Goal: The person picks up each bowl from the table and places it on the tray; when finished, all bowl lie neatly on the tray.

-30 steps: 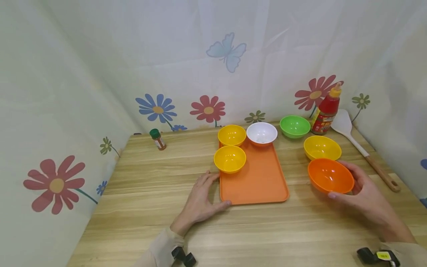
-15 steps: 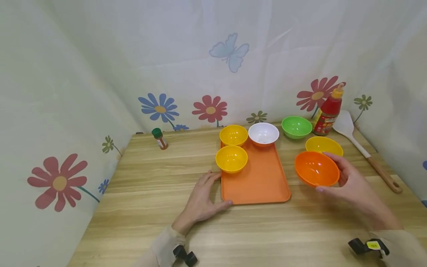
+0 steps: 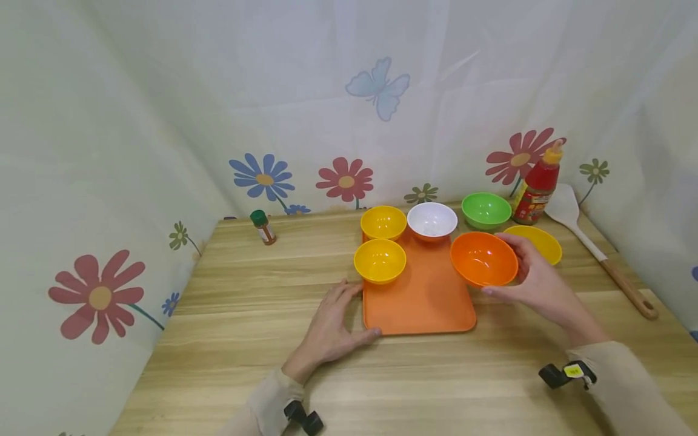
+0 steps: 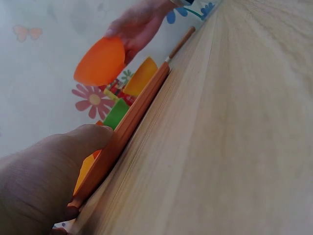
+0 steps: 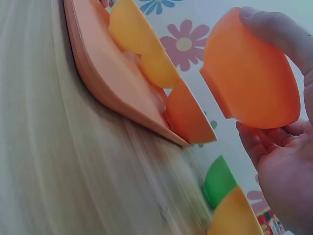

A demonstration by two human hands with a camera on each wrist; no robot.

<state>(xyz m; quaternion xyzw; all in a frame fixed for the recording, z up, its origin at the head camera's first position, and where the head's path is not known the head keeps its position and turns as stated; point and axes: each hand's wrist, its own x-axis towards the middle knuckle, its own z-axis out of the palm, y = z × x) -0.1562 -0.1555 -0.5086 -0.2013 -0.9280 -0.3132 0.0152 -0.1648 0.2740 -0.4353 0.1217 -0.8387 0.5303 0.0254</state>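
Carried leftward since the earlier frames, the orange bowl now hangs right of centre in the head view, overlapping the right edge of the orange tray; the tray and the left hand keep nearly the same place.

Clamped on that bowl, the right hand has its thumb on the near side and its fingers on the far side, a hold that probably keeps the inside free and the mouth up. Both wrist views show the bowl raised, with air beneath its base.

At the tray's lower left corner, the left hand has thumb and fingers spread apart, the thumb at the near edge and the fingertips at the left edge, seemingly to steady it.

Along the tray's left side stand a rear yellow bowl and a front yellow bowl; a white-lined bowl stands at its upper right corner. This grouping likely leaves the tray's lower right part open. Off the tray, toward the frame's right, are a green bowl and another yellow bowl, the latter partly hidden behind the right hand.
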